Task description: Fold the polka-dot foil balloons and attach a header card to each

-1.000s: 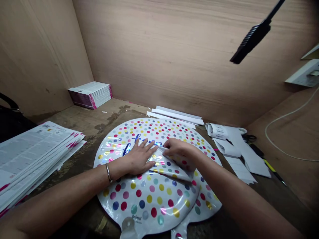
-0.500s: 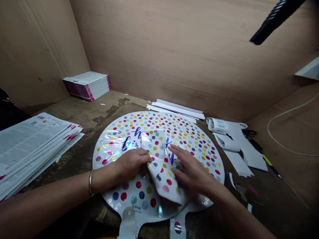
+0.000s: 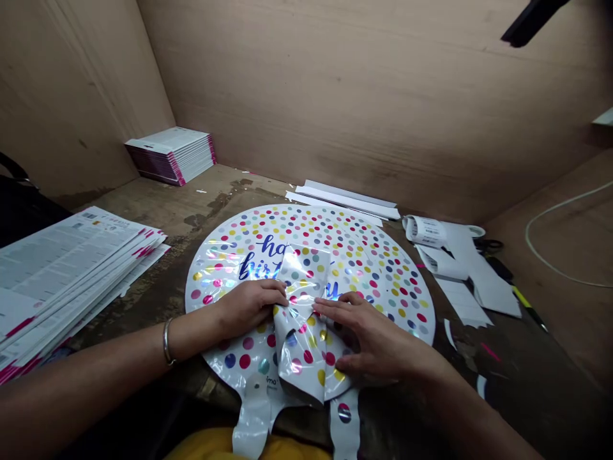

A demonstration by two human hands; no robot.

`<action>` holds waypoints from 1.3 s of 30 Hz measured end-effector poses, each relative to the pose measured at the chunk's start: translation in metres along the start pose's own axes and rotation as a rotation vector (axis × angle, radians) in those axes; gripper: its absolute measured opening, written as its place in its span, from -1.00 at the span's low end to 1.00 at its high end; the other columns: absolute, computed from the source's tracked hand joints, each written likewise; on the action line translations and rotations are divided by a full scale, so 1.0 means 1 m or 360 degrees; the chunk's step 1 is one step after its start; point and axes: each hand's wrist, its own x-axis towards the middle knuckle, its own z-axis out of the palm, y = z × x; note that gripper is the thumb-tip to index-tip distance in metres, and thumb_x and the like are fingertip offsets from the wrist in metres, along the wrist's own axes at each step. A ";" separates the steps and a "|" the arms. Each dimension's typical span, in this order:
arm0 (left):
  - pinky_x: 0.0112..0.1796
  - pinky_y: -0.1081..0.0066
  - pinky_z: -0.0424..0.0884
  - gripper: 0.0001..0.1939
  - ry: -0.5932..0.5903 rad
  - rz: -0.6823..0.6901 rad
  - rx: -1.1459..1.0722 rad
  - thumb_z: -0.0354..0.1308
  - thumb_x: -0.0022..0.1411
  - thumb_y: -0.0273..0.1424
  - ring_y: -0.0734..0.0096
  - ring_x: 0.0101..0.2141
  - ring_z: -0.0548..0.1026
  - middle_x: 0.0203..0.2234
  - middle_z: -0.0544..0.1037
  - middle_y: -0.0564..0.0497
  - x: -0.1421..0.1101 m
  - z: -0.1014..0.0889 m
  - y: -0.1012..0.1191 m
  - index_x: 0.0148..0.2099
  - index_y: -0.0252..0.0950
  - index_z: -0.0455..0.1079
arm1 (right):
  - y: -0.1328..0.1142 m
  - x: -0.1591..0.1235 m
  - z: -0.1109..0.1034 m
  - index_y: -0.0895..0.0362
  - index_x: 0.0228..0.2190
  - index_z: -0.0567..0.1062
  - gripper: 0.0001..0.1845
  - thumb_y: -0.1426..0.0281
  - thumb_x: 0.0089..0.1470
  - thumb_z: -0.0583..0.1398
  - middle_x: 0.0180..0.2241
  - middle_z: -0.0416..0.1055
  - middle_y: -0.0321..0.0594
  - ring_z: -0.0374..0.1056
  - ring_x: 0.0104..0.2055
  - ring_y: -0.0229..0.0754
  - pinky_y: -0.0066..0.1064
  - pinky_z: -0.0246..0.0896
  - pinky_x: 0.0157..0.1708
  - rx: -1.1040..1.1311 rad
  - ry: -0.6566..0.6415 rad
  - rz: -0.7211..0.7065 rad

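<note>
Flat foil balloons (image 3: 220, 262), white with coloured dots and blue "happy birthday" lettering, lie overlapped on the table, their tails hanging toward me. On top of them is a folded dotted foil balloon (image 3: 301, 351), partly hiding the lettering. My left hand (image 3: 249, 306), a bangle at its wrist, is closed on the left edge of the folded balloon, fingertips curled in. My right hand (image 3: 368, 335) rests on its right side with fingers stretched out and thumb apart, pressing the foil.
A stack of printed cards (image 3: 172, 153) stands in the back left corner; a fanned pile of cards (image 3: 71, 268) lies at left. White paper strips (image 3: 345, 199) lie behind the balloons. At right are a label roll (image 3: 426, 231), scissors (image 3: 491, 246) and a yellow-black cutter (image 3: 529, 306).
The folded balloon now lies flatter and more upright in line. My right hand has come down and left onto it, fingers straighter. The view has shifted slightly.
</note>
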 end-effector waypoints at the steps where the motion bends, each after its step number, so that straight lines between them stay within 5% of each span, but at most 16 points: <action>1: -0.01 0.33 0.36 -0.64 0.0020 -0.0009 -0.0023 -0.02 0.11 -0.64 0.33 -0.03 0.43 -0.10 0.49 -0.05 0.000 0.000 0.000 -0.10 -0.26 0.43 | -0.001 0.000 0.003 -0.09 0.17 0.18 -0.12 0.32 -0.20 0.32 0.19 0.18 -0.37 0.08 0.09 0.05 -0.11 0.10 0.05 -0.0009 0.0042 0.0003; 10: -0.06 0.33 0.36 -0.69 0.0079 0.0027 -0.0034 -0.02 0.14 -0.61 0.33 -0.07 0.43 -0.15 0.50 -0.06 0.000 0.001 -0.001 -0.13 -0.27 0.44 | -0.009 0.007 0.047 -0.02 0.02 0.41 -0.50 0.55 0.06 0.06 0.08 0.35 -0.31 0.22 -0.10 -0.09 -0.16 0.15 -0.03 -0.0143 0.0649 0.0121; 17: -0.12 0.22 0.21 -0.70 0.0079 -0.0211 0.0244 0.05 0.07 -0.60 0.28 -0.19 0.39 -0.30 0.54 0.07 -0.001 -0.006 0.010 -0.21 -0.17 0.45 | -0.008 0.009 0.043 -0.03 -0.07 0.48 -0.61 0.46 0.04 0.13 0.00 0.43 -0.28 0.24 -0.16 -0.06 -0.17 0.17 -0.13 -0.0001 0.0669 0.0141; 19: -0.17 0.27 0.21 -0.79 0.0085 -0.0263 0.0226 0.06 0.14 -0.54 0.30 -0.24 0.39 -0.36 0.53 0.09 0.001 -0.007 0.010 -0.25 -0.17 0.45 | -0.008 0.012 0.041 0.00 -0.22 0.54 -0.73 0.40 0.12 0.07 -0.16 0.51 -0.22 0.27 -0.25 -0.09 -0.24 0.20 -0.24 0.0090 0.0708 0.0238; 23: -0.30 0.35 0.22 -0.81 0.0184 -0.0446 0.0196 0.00 0.27 -0.39 0.35 -0.37 0.38 -0.49 0.47 0.06 0.006 -0.005 0.011 -0.37 -0.24 0.39 | -0.010 0.023 0.036 0.08 -0.49 0.46 -0.63 0.28 0.20 -0.05 -0.46 0.45 -0.20 0.31 -0.37 -0.11 -0.32 0.16 -0.38 0.0323 0.0795 0.0512; 31: -0.39 0.36 0.28 -0.84 0.0325 -0.0862 0.0221 0.01 0.24 -0.38 0.31 -0.46 0.43 -0.54 0.44 0.10 0.022 0.002 0.015 -0.13 -0.27 0.18 | -0.012 0.043 0.028 0.06 -0.45 0.31 -0.87 0.29 0.09 0.08 -0.52 0.39 -0.31 0.31 -0.46 -0.17 -0.40 0.07 -0.49 0.0154 0.0829 0.0953; 35: -0.28 0.24 0.34 -0.88 0.0251 -0.0769 0.0564 0.04 0.22 -0.37 0.19 -0.30 0.45 -0.36 0.46 -0.04 0.028 0.001 0.015 -0.18 -0.28 0.27 | -0.011 0.049 0.026 0.05 -0.46 0.37 -0.91 0.36 0.06 0.09 -0.54 0.40 -0.30 0.31 -0.47 -0.17 -0.42 0.06 -0.52 -0.0014 0.0727 0.0906; 39: 0.11 0.00 0.04 -0.69 0.0100 -0.0135 0.0809 0.00 0.23 -0.55 0.08 0.13 0.22 0.06 0.35 -0.12 0.031 -0.002 0.007 0.01 -0.24 0.30 | -0.008 0.051 0.028 0.05 -0.33 0.47 -0.83 0.38 0.10 0.07 -0.36 0.47 -0.16 0.37 -0.28 -0.05 -0.29 0.21 -0.34 -0.0129 0.0773 0.0775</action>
